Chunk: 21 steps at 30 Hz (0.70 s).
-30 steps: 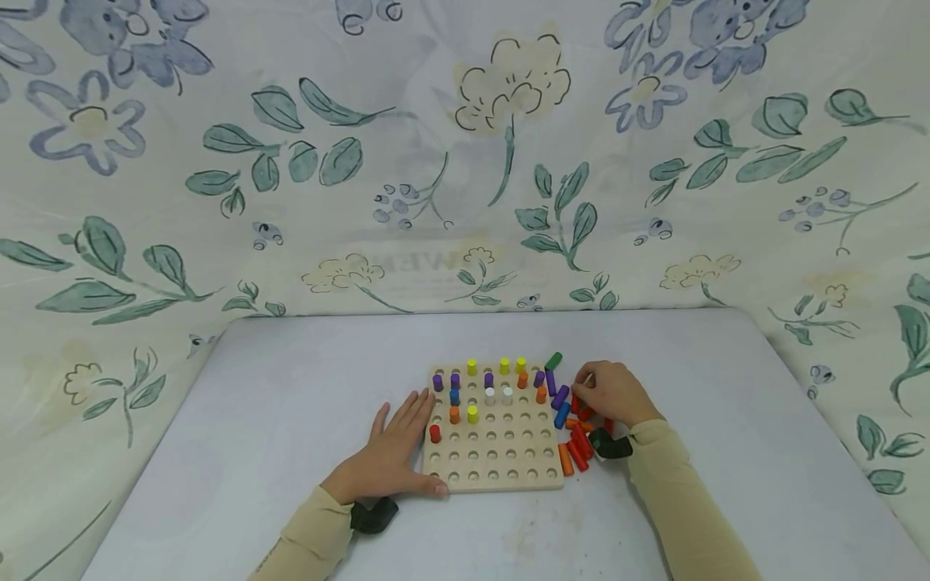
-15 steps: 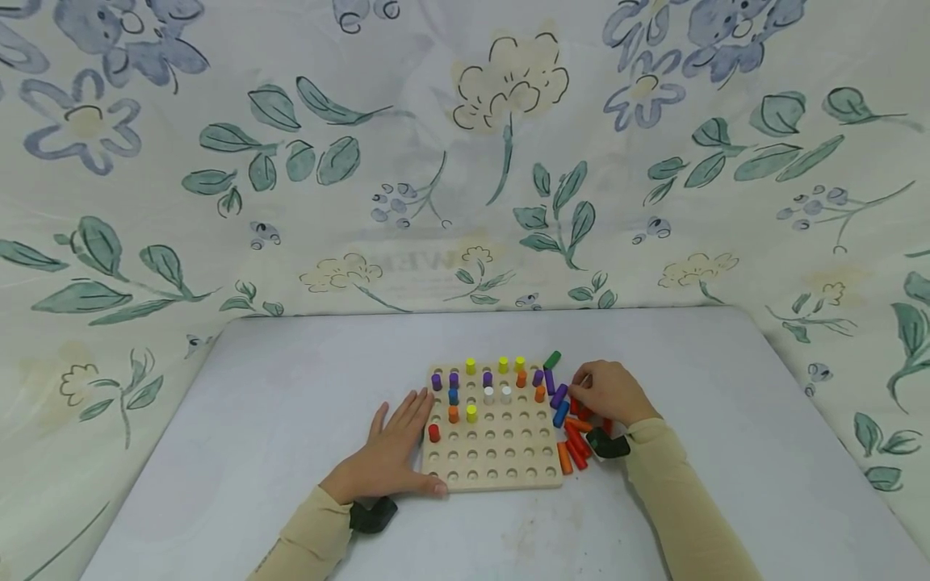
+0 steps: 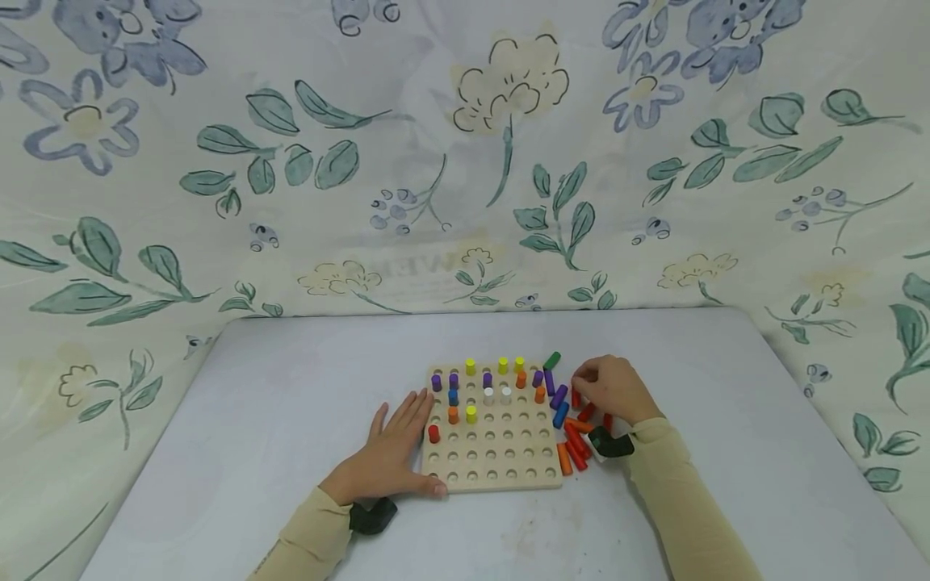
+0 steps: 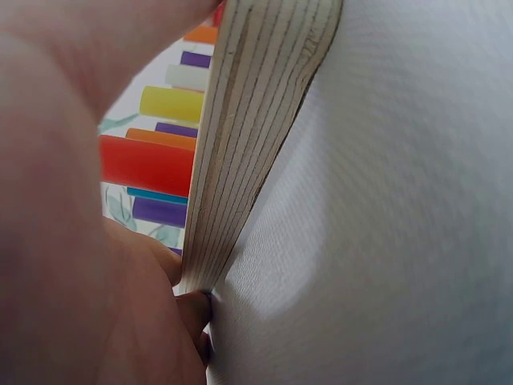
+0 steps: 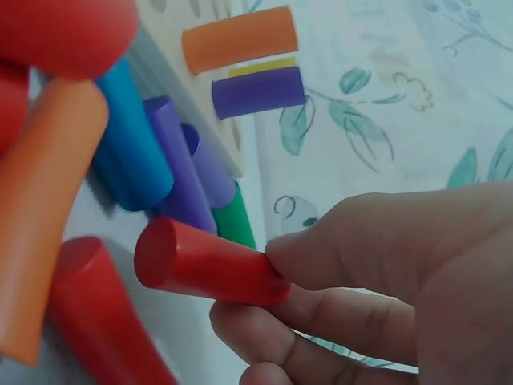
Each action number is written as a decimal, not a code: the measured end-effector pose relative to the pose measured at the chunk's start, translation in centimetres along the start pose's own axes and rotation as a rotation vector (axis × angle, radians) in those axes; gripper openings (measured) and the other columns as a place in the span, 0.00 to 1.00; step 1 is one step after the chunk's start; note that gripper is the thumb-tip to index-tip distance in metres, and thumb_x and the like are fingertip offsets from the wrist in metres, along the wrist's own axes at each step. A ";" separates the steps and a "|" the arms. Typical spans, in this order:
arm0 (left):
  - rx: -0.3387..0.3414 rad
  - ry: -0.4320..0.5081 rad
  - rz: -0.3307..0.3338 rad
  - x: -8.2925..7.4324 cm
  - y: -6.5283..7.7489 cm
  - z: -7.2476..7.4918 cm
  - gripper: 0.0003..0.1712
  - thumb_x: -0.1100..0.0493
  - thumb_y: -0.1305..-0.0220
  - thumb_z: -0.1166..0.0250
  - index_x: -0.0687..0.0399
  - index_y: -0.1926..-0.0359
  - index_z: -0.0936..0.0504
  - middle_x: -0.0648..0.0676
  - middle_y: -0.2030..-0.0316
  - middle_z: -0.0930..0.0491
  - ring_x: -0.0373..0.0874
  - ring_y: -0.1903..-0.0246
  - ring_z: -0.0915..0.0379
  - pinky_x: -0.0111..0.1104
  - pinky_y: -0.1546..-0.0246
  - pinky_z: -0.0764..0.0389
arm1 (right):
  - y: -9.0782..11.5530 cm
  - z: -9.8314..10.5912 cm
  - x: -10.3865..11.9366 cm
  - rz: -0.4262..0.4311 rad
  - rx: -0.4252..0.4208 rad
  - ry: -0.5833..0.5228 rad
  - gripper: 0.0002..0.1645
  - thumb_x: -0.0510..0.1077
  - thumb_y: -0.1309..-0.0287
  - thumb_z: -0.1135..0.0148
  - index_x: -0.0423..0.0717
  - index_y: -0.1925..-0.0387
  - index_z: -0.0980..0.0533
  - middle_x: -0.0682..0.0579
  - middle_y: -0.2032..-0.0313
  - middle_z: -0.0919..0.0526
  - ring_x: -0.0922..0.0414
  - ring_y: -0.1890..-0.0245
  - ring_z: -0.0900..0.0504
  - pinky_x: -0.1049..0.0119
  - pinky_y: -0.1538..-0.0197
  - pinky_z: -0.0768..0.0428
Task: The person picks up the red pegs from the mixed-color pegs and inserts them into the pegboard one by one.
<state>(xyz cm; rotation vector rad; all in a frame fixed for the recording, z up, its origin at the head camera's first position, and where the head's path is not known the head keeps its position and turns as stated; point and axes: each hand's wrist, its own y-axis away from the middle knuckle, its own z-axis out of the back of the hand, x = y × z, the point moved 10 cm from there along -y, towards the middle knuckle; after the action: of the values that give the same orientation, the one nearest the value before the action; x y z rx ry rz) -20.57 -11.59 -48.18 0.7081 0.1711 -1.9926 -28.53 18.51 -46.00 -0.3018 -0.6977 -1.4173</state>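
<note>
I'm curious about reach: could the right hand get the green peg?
Probably yes: nothing covers the green peg beside the pegboard, though the right hand may need to release the red peg it pinches.

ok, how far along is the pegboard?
Partway. Done: several upright pegs sit in the board, mostly toward its far side. In hand: the right hand pinches a red peg, not yet in the board. Remaining: many empty holes, including the two nearest rows, and loose pegs beside the board.
</note>
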 end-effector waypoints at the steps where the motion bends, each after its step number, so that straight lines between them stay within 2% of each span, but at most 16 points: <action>1: -0.001 0.000 -0.001 0.0 0.0 0.0 0.77 0.27 0.55 0.26 0.64 0.21 0.59 0.64 0.21 0.60 0.61 0.22 0.71 0.63 0.31 0.74 | 0.0 0.1 0.1 0.004 -0.007 0.002 0.15 0.44 0.34 0.41 0.38 0.55 0.16 0.50 0.68 0.14 0.59 0.77 0.18 0.61 0.63 0.15; 10: 0.011 -0.005 0.004 0.1 0.0 -0.1 0.77 0.26 0.55 0.27 0.63 0.21 0.59 0.63 0.21 0.61 0.60 0.22 0.71 0.63 0.30 0.75 | 0.5 1.2 1.8 0.083 -0.110 0.046 0.14 0.44 0.35 0.40 0.41 0.54 0.16 0.51 0.65 0.15 0.55 0.67 0.21 0.56 0.56 0.17; 21: 0.024 0.004 0.017 0.0 0.2 0.0 0.77 0.26 0.54 0.28 0.64 0.21 0.59 0.63 0.21 0.62 0.60 0.22 0.72 0.63 0.30 0.75 | 1.4 2.1 3.4 0.087 -0.192 0.040 0.14 0.42 0.35 0.43 0.43 0.52 0.18 0.50 0.61 0.15 0.51 0.59 0.22 0.54 0.52 0.18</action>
<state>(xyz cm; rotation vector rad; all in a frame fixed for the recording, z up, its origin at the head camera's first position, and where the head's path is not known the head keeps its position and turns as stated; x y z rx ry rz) -20.39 -11.71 -48.13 0.7266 0.1433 -1.9798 -27.77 17.28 -42.05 -0.4480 -0.5101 -1.4056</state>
